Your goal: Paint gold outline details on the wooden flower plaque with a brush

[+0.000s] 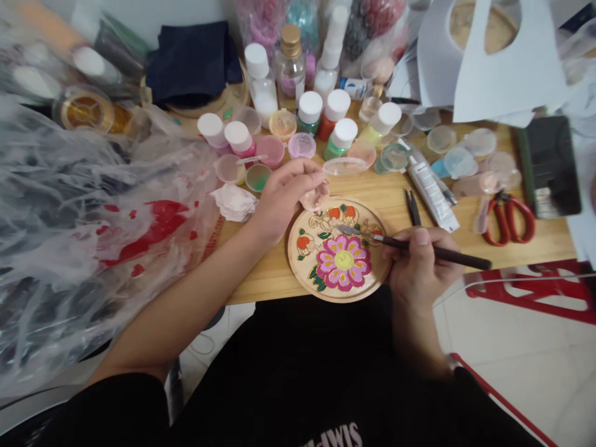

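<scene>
wooden disc [343,261]: on bench [261,273]. left hand [284,195]: pinching small clear cup [316,195] at disc's upper rim. right hand [419,267]: gripping dark spatula tool [433,251], tip on disc's top motif. advice: tiny loads, stay inside outlines.

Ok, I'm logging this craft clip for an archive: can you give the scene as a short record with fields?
Work piece: round wooden plaque painted with a pink flower, at the near edge of the wooden table.
Left hand: pinches a small clear cup at the plaque's far edge.
Right hand: grips a dark-handled tool, metal tip over the plaque.
Behind: white-capped paint bottles, small open pots.
Right side: white tube, red-handled scissors.
Left side: crumpled clear plastic bag.
</scene>
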{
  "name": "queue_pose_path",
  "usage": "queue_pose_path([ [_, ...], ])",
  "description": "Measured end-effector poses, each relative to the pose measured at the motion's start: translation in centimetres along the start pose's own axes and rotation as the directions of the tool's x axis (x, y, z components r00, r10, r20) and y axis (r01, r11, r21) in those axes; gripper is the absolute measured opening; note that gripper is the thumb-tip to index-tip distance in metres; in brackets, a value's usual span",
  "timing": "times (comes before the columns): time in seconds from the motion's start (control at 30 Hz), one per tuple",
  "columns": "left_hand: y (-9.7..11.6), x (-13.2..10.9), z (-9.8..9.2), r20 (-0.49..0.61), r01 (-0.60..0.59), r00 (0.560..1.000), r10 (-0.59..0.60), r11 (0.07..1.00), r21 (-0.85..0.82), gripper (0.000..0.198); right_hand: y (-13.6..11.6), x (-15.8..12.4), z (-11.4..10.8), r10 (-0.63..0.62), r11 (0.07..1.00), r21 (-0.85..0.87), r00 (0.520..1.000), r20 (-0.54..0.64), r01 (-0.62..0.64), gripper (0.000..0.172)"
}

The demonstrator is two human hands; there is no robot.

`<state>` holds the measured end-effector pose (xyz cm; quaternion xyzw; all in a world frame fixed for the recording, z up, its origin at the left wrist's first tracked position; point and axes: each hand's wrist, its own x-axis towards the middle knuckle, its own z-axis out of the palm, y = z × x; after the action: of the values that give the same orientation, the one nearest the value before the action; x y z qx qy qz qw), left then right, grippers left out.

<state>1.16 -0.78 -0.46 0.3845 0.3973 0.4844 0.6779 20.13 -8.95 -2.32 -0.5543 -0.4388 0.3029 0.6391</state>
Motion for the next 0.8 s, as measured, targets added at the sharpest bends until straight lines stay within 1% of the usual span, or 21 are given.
queue_pose_path([
  [0.13,-0.05,0.03,-0.03,-0.004,-0.001,1.0,0.001,1.0,0.004,0.014,-0.13,0.06,0.16,-0.012,1.0,0.015,1.0,0.026,0.011,0.023],
  [0.33,0.06,0.01,0.12,-0.017,0.011,1.0,-0.01,1.0,0.028,0.016,-0.02,0.12,0.07,-0.018,1.0,0.022,0.999,0.032,0.017,0.023],
  [0.43,0.12,0.0,0.2,-0.033,0.029,0.999,-0.028,0.999,0.03,0.017,-0.06,0.1,0.08,-0.008,1.0,0.012,0.999,0.041,0.008,0.023],
  [0.63,0.08,0.01,0.13,-0.025,0.024,0.999,-0.024,0.999,0.024,0.017,-0.1,0.07,0.22,0.01,1.0,0.018,0.999,0.034,-0.011,0.024],
  [0.7,0.05,0.02,0.09,-0.026,0.026,0.999,-0.026,0.999,0.022,0.017,-0.03,0.12,0.27,0.018,1.0,0.021,1.0,0.001,-0.018,0.025],
  [0.8,0.04,0.05,0.06,-0.018,0.02,1.0,-0.02,1.0,0.001,0.015,0.08,0.23,0.39,0.001,0.998,0.069,0.996,-0.094,0.005,0.025],
])
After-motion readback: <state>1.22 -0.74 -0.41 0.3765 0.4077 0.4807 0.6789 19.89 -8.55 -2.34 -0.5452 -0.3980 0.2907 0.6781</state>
